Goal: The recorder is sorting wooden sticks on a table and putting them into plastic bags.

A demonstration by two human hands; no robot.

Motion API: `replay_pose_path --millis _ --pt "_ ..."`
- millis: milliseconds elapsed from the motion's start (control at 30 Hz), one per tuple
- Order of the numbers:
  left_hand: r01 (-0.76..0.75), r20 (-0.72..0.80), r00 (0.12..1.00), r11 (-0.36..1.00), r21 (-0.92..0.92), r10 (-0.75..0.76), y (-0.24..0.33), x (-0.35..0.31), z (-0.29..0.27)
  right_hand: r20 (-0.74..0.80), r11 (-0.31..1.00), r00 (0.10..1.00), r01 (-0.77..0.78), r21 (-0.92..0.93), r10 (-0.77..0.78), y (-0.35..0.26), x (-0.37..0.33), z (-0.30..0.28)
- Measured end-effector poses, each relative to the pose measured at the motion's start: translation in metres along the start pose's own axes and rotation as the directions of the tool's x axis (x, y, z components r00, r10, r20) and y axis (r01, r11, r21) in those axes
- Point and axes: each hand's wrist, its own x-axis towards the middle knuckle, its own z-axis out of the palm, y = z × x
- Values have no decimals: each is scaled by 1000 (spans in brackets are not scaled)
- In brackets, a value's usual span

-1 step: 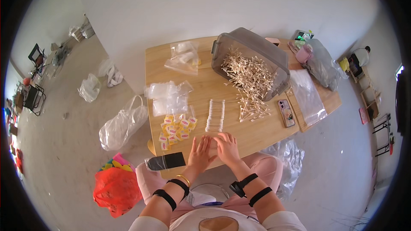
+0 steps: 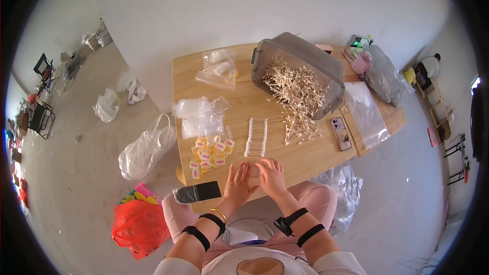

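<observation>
My left hand lies flat on the table's near edge with its fingers stretched out. Facing it, my right hand has its fingers apart and slightly bent. Between the two hands a short row of cotton swabs shows, touched from both sides and partly covered. Just beyond them, a longer neat row of cotton swabs lies side by side. A tipped grey plastic bin spills a heap of loose cotton swabs onto the wooden table.
At left on the table are clear plastic bags, yellow-and-white packets and a black flat item in clear wrap. A phone and a clear sheet lie right. A red bag and white bag stand on the floor.
My right hand's fingers have shifted very slightly, uncovering a little more of the short swab row. Everything else looks the same.
</observation>
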Motion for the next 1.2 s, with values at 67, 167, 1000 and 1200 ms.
replay_pose_path --millis 67,167,1000,1200 --pt "30 95 995 1000 5 -31 4 -3 -5 -24 998 999 -44 41 45 0 -14 -5" --pt "43 121 992 998 37 -47 9 -3 -16 -45 993 993 -108 54 110 3 -33 -9" --pt "-157 46 986 984 -83 161 2 -6 -21 -103 952 954 -263 156 280 4 -65 -16" --pt "-149 20 988 984 -99 152 0 -6 -17 -50 965 973 -216 146 226 1 -66 -16"
